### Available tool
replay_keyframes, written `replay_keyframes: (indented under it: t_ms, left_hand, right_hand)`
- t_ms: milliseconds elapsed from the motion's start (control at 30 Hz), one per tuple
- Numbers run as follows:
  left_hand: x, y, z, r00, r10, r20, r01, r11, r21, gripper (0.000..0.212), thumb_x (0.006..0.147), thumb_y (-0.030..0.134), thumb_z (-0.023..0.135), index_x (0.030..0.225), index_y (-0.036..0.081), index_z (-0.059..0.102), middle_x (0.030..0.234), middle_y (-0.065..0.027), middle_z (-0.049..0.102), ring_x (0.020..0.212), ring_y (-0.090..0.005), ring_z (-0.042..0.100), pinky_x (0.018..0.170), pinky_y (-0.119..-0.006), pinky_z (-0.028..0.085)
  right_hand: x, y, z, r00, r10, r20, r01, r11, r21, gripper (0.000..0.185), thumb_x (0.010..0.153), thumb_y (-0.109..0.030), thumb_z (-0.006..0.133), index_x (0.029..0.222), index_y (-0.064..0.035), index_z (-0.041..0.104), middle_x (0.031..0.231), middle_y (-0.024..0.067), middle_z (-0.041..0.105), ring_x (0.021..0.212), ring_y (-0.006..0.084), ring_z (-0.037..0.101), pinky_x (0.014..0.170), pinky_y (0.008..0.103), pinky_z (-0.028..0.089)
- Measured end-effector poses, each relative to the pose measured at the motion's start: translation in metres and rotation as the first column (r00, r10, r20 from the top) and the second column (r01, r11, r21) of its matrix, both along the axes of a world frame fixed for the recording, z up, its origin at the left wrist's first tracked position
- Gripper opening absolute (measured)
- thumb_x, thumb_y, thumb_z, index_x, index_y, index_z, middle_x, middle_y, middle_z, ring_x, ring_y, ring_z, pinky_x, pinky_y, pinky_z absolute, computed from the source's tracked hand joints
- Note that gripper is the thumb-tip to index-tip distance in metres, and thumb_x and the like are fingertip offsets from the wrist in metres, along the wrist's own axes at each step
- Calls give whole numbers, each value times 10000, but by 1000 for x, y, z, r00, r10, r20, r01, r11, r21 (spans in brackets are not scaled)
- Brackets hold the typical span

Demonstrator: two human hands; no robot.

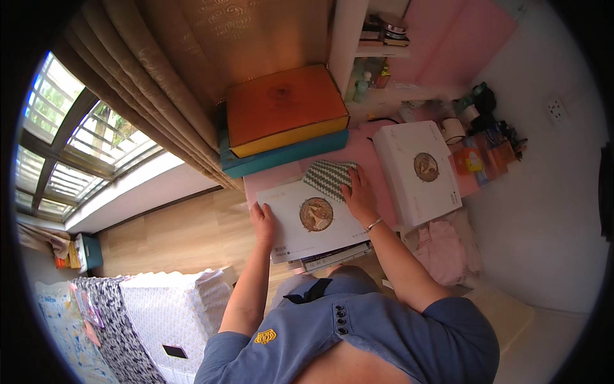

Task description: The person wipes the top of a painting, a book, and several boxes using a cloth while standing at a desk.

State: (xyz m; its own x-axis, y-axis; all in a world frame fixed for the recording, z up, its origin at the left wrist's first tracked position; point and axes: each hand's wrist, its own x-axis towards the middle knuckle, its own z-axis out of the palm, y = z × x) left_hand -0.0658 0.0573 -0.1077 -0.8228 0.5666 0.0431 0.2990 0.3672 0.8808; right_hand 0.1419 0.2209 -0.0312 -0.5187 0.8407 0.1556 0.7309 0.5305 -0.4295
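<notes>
A flat white cardboard box [288, 225] with a round brown emblem lies before me on the pink tabletop. At its left edge, my left hand [263, 218] grips the side. My right hand [359, 194] rests on a folded green-and-white striped cloth [326, 177] at the box's far right corner; whether its fingers also press the box, I cannot tell. To the right stands a second white box [417, 197] with a similar emblem. Under the near edge of the first box, papers or books [336, 258] stick out.
An orange box [288, 105] sits on a teal box [292, 156] at the back, beside the curtain [144, 91]. A mug [453, 130] and clear containers [484, 156] stand at the right. Pink cloth [441, 249] lies below the right box. A bed [168, 307] is at lower left.
</notes>
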Motion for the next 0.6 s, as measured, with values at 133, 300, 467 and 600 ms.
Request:
replay_keyframes:
  t_ms: [133, 300, 467, 600]
  left_hand:
    - [-2, -1, 4, 999, -3, 48, 2, 1000, 25, 267, 839, 201, 446, 1014, 4, 485, 924, -191, 493, 848, -339, 457, 764, -387, 368]
    - [-5, -6, 15, 985, 45, 166, -14, 982, -187, 284, 837, 236, 482, 1003, 6, 503, 926, -148, 514, 812, -259, 478, 732, -341, 387]
    - [16, -40, 22, 809, -107, 578, 69, 994, 87, 375, 842, 235, 494, 1152, 37, 424, 1015, -101, 510, 891, -167, 468, 744, -289, 395]
    - [42, -57, 45, 842, -205, 499, 98, 968, 233, 525, 834, 175, 508, 1289, 82, 263, 1108, -111, 475, 959, -153, 468, 797, -269, 399]
  right_hand:
    - [38, -38, -9, 993, -76, -94, 62, 989, -138, 493, 835, -249, 489, 1235, -14, 322, 1185, 206, 408, 1049, 353, 431, 838, 412, 395]
    - [78, -92, -18, 966, -180, -185, 150, 975, -165, 499, 831, -259, 502, 1219, 6, 331, 1145, 216, 431, 1020, 353, 449, 809, 407, 404]
    - [89, -81, -36, 931, -313, -187, 252, 923, -290, 489, 826, -327, 509, 1154, 23, 411, 1086, 191, 479, 975, 323, 486, 772, 384, 419]
    - [90, -77, -20, 858, -414, -306, 182, 799, -573, 456, 829, -352, 504, 1109, 7, 471, 1070, 176, 495, 930, 282, 516, 780, 355, 409]
